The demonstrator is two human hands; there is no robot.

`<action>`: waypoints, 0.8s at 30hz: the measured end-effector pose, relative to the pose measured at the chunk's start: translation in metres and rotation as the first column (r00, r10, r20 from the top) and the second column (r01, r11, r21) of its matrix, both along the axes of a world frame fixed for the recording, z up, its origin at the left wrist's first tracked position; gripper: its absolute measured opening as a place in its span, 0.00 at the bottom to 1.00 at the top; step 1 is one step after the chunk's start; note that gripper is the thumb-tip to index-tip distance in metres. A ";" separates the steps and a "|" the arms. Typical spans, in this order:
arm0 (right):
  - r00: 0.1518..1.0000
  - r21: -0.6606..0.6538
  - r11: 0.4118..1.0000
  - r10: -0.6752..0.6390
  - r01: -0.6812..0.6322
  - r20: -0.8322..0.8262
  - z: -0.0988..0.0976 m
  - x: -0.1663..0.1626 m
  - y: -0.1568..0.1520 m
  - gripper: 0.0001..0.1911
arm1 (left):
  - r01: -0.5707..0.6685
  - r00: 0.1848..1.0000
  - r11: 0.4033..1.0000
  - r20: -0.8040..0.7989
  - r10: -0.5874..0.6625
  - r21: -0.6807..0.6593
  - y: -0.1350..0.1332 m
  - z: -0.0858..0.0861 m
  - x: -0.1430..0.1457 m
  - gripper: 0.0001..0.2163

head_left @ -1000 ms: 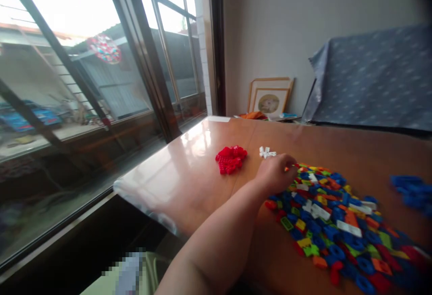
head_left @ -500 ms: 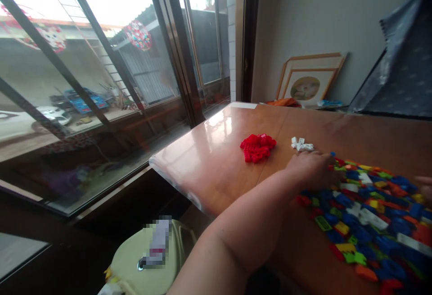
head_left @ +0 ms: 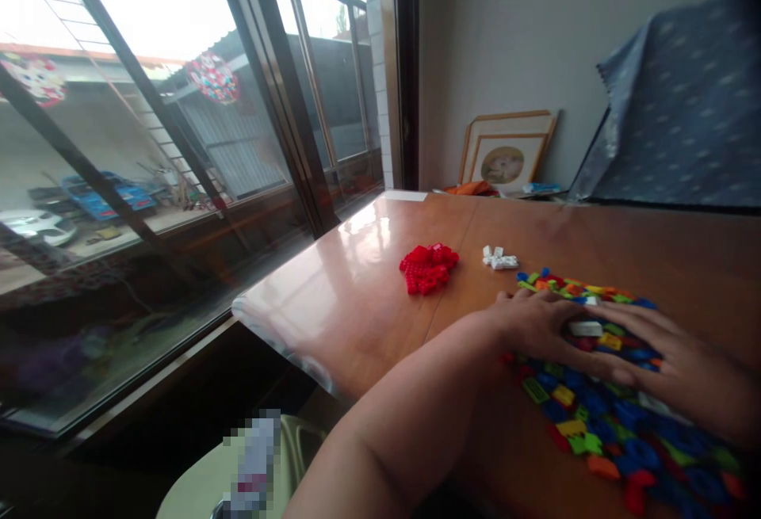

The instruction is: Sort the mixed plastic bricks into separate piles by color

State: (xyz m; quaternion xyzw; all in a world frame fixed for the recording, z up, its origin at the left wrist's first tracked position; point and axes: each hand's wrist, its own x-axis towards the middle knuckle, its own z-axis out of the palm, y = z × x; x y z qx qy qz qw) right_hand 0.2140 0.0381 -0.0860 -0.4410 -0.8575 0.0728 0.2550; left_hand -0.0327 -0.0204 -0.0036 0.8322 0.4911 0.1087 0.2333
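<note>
My left hand lies flat with fingers spread on the near left part of a heap of mixed coloured bricks on the wooden table. My right hand also rests flat on the heap, fingers stretched toward the left hand. A white brick shows between the two hands. A small pile of red bricks sits farther back on the table. Beside it lies a small group of white bricks. Neither hand grips anything.
A large window runs along the left of the table. A framed picture leans on the back wall. A blue patterned cloth covers something at the back right. A pale stool stands below the table's near corner.
My right hand has come in from the right and now lies on the heap. My left hand has spread flat over the bricks. The view has swung slightly right.
</note>
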 end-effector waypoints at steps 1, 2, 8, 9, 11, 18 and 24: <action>0.998 -0.028 0.998 0.054 -0.053 0.022 0.003 0.000 -0.001 0.34 | 0.007 1.000 1.000 0.002 -0.006 -0.003 0.000 0.000 0.000 0.43; 0.997 -0.041 0.997 0.070 -0.069 0.025 0.007 -0.001 -0.003 0.33 | 0.013 1.000 1.000 0.003 -0.013 -0.004 0.001 0.000 0.000 0.42; 0.996 0.037 0.999 0.016 -0.013 -0.089 0.027 -0.017 -0.010 0.20 | 0.008 0.999 0.993 0.040 -0.013 0.119 0.009 -0.013 0.004 0.42; 0.995 0.048 0.999 0.010 -0.006 -0.100 0.027 -0.018 -0.009 0.19 | -0.018 0.998 0.989 0.056 0.010 0.146 0.011 -0.016 0.005 0.40; 0.994 0.054 0.998 -0.020 0.026 -0.108 0.028 -0.017 -0.008 0.16 | -0.062 0.995 0.980 0.090 0.046 0.189 0.015 -0.021 0.008 0.37; 0.957 -0.101 0.983 -0.171 0.151 -0.234 0.044 -0.011 -0.009 0.13 | -0.136 0.960 0.968 0.269 0.077 0.210 0.027 -0.027 0.008 0.14; 0.875 -0.263 0.957 -0.231 0.125 -0.425 0.053 -0.009 -0.013 0.19 | -0.145 0.898 0.984 0.430 0.088 0.101 0.032 -0.033 0.005 0.11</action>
